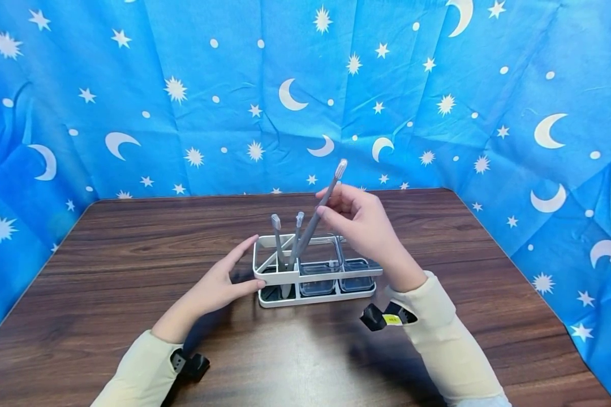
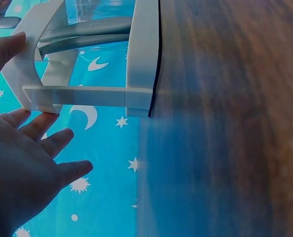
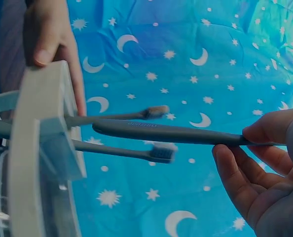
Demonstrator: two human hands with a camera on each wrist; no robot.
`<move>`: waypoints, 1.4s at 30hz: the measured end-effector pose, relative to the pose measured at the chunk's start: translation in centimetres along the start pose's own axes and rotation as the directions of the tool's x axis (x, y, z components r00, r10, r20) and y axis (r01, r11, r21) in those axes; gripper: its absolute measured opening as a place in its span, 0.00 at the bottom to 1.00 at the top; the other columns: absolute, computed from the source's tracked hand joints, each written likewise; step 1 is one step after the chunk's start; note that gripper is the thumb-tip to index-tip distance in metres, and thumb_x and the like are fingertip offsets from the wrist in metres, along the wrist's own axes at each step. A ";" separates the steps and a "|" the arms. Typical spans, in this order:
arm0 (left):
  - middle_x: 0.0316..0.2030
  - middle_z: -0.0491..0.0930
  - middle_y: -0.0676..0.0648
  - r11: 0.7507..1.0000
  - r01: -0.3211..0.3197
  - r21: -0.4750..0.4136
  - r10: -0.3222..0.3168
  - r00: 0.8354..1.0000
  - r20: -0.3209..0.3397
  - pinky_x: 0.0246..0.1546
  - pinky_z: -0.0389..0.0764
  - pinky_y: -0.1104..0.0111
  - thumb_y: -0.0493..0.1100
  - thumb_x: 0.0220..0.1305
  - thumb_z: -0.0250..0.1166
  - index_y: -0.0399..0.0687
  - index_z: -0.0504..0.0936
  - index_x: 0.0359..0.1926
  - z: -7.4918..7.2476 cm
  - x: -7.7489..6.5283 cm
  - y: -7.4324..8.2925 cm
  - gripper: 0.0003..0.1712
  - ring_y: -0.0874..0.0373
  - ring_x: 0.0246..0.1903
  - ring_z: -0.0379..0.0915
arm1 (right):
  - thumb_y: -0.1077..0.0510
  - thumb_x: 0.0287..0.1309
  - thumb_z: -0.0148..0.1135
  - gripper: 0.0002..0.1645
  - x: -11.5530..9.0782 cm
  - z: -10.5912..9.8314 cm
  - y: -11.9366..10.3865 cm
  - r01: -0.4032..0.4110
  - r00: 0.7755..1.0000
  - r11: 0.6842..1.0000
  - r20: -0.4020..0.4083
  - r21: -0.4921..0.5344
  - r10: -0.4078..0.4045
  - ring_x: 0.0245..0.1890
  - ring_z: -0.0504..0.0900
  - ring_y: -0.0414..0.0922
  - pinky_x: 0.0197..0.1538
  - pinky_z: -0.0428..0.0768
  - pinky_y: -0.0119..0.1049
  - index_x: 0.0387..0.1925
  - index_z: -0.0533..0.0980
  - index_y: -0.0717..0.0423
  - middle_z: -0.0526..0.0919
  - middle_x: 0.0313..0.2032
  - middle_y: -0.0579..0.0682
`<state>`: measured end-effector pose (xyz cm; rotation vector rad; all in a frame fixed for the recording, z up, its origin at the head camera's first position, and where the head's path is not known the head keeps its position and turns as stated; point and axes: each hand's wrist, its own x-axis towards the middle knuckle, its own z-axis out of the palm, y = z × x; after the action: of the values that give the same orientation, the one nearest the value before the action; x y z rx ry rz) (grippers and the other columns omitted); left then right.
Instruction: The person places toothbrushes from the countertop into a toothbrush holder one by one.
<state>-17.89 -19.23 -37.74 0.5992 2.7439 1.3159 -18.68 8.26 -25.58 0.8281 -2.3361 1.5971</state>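
A white toothbrush holder point(image 1: 280, 278) with several compartments stands on the table. At its left end my left hand point(image 1: 216, 288) holds the upper frame, thumb on the front and fingertips at the back. Two grey toothbrushes, one on the left point(image 1: 278, 243) and one beside it point(image 1: 297, 226), stand head up in the left part. My right hand point(image 1: 366, 220) pinches a third grey toothbrush point(image 3: 171, 133) near its neck, tilted, bristle head up. In the right wrist view the bottom of its handle is just above the holder's rim, between the two standing toothbrushes.
Two clear cups, one in the middle point(image 1: 318, 288) and one on the right point(image 1: 356, 284), sit in the holder. The wooden table point(image 1: 147, 260) is bordered by a blue curtain point(image 1: 234, 68) with moons and stars at the back and sides.
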 end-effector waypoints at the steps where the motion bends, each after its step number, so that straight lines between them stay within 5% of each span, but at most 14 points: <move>1: 0.68 0.48 0.49 1.000 0.000 0.000 0.000 1.000 0.001 0.60 0.53 0.44 0.62 0.50 0.63 0.75 0.45 0.67 0.0 0.0 0.0 0.48 0.48 0.67 0.44 | 0.60 0.57 0.58 0.11 -0.1 0.2 0.1 -0.007 1.000 1.000 0.009 0.009 0.007 0.28 0.78 0.45 0.32 0.78 0.33 0.43 0.76 0.56 0.80 0.31 0.52; 10: 0.68 0.49 0.49 1.000 0.003 -0.015 -0.003 1.000 0.009 0.61 0.54 0.47 0.61 0.51 0.63 0.75 0.45 0.67 0.0 0.0 0.0 0.47 0.48 0.67 0.45 | 0.64 0.57 0.56 0.10 -1.0 2.0 -0.2 -0.055 0.996 0.998 0.068 -0.039 0.057 0.31 0.79 0.44 0.36 0.80 0.32 0.41 0.76 0.62 0.82 0.36 0.54; 15: 0.68 0.49 0.48 1.000 0.005 -0.021 -0.005 1.000 0.008 0.61 0.54 0.46 0.61 0.51 0.63 0.75 0.45 0.67 0.0 0.0 0.1 0.47 0.48 0.67 0.45 | 0.62 0.56 0.57 0.08 -0.9 3.1 2.1 0.012 0.996 0.995 0.092 -0.101 -0.002 0.29 0.78 0.38 0.34 0.79 0.30 0.38 0.78 0.57 0.83 0.34 0.48; 25: 0.68 0.50 0.48 0.999 0.010 -0.039 -0.009 1.000 0.007 0.61 0.54 0.46 0.60 0.51 0.64 0.75 0.46 0.66 0.0 0.0 0.2 0.47 0.49 0.67 0.45 | 0.62 0.54 0.54 0.08 -1.3 4.5 3.2 0.131 0.981 0.964 0.173 -0.233 -0.092 0.23 0.73 0.35 0.26 0.75 0.27 0.33 0.79 0.57 0.80 0.28 0.44; 42: 0.67 0.50 0.48 0.999 0.002 -0.043 -0.002 1.000 0.003 0.60 0.53 0.44 0.60 0.51 0.64 0.75 0.46 0.66 0.0 -0.1 0.2 0.47 0.48 0.66 0.45 | 0.61 0.53 0.55 0.07 -2.0 5.6 4.6 0.194 0.964 0.922 0.241 -0.335 -0.115 0.23 0.72 0.32 0.24 0.71 0.24 0.32 0.79 0.54 0.78 0.24 0.40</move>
<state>-17.76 -19.19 -37.62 0.5953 2.7051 1.3691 -18.70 5.03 -32.35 1.1111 -2.5234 1.0173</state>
